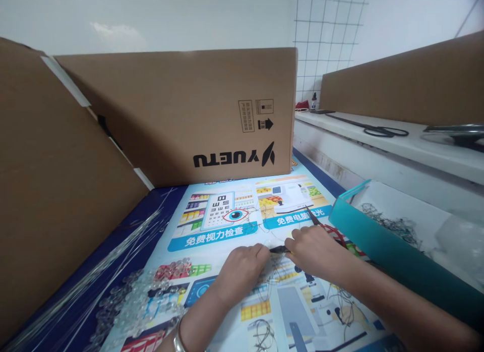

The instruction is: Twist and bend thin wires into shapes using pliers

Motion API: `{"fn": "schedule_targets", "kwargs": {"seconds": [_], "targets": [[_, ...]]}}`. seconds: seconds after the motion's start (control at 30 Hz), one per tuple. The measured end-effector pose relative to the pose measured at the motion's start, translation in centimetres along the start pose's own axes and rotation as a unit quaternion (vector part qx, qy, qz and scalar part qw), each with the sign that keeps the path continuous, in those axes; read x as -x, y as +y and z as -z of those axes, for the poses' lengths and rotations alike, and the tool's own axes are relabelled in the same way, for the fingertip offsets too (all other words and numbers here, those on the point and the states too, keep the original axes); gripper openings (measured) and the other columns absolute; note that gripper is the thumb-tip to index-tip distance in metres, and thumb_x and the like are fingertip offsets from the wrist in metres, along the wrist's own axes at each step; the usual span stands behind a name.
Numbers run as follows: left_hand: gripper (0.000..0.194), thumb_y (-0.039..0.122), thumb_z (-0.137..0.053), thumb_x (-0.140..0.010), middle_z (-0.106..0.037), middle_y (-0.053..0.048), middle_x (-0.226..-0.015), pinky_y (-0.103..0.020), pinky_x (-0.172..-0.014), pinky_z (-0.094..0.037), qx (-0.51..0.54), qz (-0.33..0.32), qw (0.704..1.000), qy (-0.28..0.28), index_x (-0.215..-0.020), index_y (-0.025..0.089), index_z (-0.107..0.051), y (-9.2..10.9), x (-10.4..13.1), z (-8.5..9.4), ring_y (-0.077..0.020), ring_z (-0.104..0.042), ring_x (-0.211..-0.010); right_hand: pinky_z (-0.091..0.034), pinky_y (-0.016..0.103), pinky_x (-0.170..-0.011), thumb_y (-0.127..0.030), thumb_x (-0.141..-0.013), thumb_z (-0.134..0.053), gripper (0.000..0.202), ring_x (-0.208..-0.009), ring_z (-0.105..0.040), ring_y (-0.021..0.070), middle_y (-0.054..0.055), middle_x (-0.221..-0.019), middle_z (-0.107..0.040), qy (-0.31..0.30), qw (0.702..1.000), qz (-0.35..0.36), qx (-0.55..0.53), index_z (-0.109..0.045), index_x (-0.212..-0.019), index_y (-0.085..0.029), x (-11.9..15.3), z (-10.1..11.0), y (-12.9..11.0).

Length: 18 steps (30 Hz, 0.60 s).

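Note:
My left hand (244, 266), with a silver bangle on the wrist, is closed in a pinch low over the printed sheet (215, 253). What its fingers hold is too small or hidden to name. Just right of it, my right hand (313, 246) is closed around a tool with a dark, narrow tip (279, 249) that points at the left fingertips. The rest of that tool is hidden in the fist. Thin wire loops (274, 276) lie below the hands. Beyond the right hand, a dark pointed blade (311, 216) and red handles (335, 234) show, partly covered.
Clear beads (132, 301) lie spread at the left, beside long clear strands (109, 261). A teal box (378, 241) at the right holds tangled wire pieces. Cardboard panels (170, 115) stand behind and left. Black scissors (381, 131) rest on the white ledge (348, 124).

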<state>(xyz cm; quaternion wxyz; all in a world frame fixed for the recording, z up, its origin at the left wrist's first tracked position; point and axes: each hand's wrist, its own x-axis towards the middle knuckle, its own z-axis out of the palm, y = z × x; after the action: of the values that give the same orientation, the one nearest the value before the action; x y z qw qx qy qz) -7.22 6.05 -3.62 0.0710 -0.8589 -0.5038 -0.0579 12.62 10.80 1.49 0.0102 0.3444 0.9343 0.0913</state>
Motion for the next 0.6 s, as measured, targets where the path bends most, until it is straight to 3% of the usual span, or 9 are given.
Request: {"fn": "schedule_targets", "kwargs": {"seconds": [0.33, 0.6], "targets": [[0.022, 0.005, -0.046, -0.076, -0.058, 0.000, -0.084, -0.026, -0.052, -0.036, -0.004, -0.012, 1.000, 0.006, -0.088, 0.023, -0.051, -0.48, -0.07, -0.58, -0.0141, -0.053, -0.058, -0.019, 0.028, -0.051, -0.032, -0.086, -0.050, 0.019, -0.065, -0.055, 0.0201, 0.007, -0.075, -0.060, 0.012, 1.000, -0.004, 0.008, -0.059, -0.079, -0.017, 0.02, -0.19, 0.01], [0.017, 0.009, -0.047, -0.079, -0.058, 0.000, -0.087, -0.024, -0.052, -0.036, 0.004, -0.023, 1.000, 0.011, -0.087, 0.022, -0.054, -0.64, 0.11, -1.00, -0.0128, -0.054, -0.060, -0.024, 0.028, -0.053, -0.033, -0.087, -0.048, 0.019, -0.067, -0.056, 0.0218, 0.007, -0.076, -0.061, -0.003, 1.000, -0.004, 0.012, -0.059, -0.081, -0.018, -0.05, -0.05, 0.06]]}}
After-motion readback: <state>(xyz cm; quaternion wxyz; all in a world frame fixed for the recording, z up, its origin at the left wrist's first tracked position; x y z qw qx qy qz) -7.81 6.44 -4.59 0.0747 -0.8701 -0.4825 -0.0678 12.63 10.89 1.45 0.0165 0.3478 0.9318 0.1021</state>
